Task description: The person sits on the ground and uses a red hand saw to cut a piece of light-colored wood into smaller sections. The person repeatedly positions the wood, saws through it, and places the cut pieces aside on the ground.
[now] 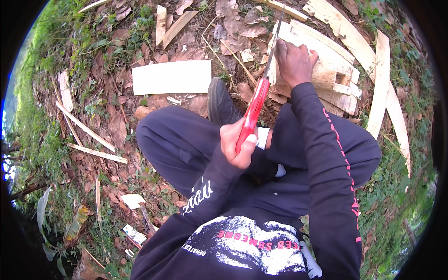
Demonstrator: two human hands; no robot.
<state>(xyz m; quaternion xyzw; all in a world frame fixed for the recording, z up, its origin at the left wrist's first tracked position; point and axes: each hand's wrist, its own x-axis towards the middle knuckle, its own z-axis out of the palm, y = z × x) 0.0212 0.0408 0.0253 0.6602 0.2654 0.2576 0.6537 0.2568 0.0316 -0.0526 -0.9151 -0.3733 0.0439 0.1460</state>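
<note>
The person's left hand (pixel 238 144) is closed around the red handle (pixel 253 109) of a long-bladed tool, above leaf-littered ground (pixel 114 123). Beyond, the right hand (pixel 295 61) rests on pale timber (pixel 330 70), its grip unclear. Planks (pixel 343 27) and green undergrowth (pixel 44 51) lie around.

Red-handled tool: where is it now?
The red-handled tool is just right of centre in the head view, held by the left hand, blade beside the right hand.

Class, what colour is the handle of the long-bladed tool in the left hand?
The handle is bright red; it shows best in the head view.
</note>
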